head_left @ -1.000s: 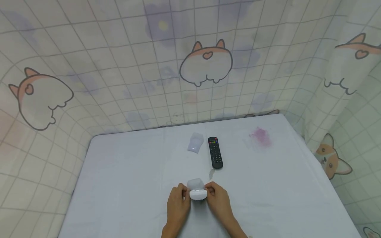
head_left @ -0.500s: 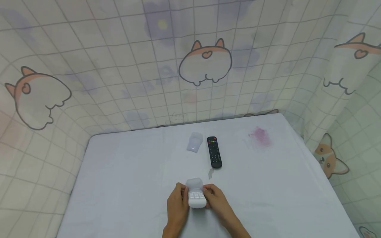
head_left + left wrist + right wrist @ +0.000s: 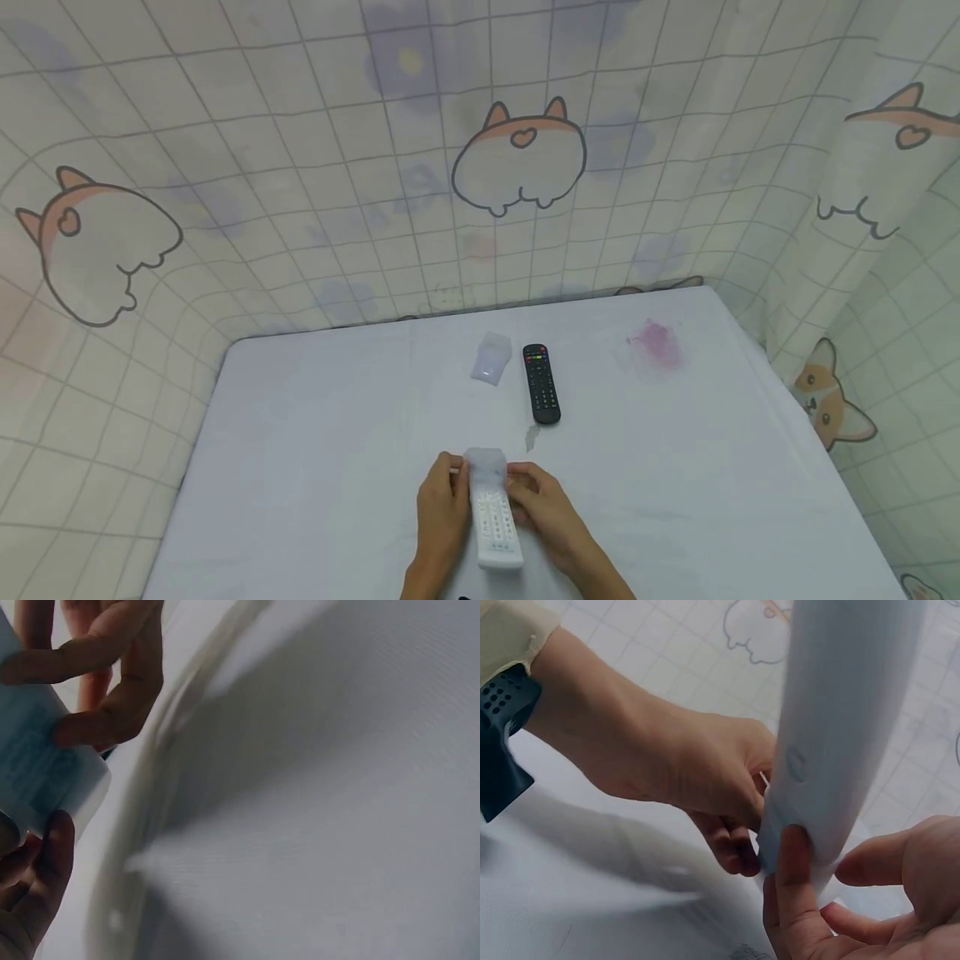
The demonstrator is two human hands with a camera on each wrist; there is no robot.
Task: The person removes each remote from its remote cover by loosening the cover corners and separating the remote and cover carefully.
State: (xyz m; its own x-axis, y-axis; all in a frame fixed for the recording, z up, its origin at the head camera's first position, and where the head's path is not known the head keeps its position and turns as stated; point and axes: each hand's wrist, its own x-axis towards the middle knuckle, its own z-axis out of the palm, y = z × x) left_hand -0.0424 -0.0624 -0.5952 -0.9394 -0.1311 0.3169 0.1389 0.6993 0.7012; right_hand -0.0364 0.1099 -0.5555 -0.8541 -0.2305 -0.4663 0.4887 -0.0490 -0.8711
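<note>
A white remote control (image 3: 495, 533) is held between both hands near the front of the table, its button face visible in the head view. Its far end meets a translucent plastic sleeve (image 3: 486, 465); how far it sits inside is unclear. My left hand (image 3: 444, 508) pinches the left edge at that end. On the other edge, my right hand (image 3: 543, 510) grips with thumb and fingers. The right wrist view shows the remote's smooth underside (image 3: 840, 712), with right-hand fingers (image 3: 793, 877) pressed against it. In the left wrist view the remote (image 3: 45, 765) is partly cut off.
A black remote (image 3: 542, 385) lies beyond the hands, beside another clear plastic sleeve (image 3: 492, 360). A pink stain (image 3: 658, 343) marks the white-covered table (image 3: 315, 433) at the back right. A patterned curtain (image 3: 517, 250) surrounds the back and sides.
The white remote has tilted: earlier it faced me end-on, and now its near end reaches toward me with the buttons showing. Both hands keep hold and have barely moved.
</note>
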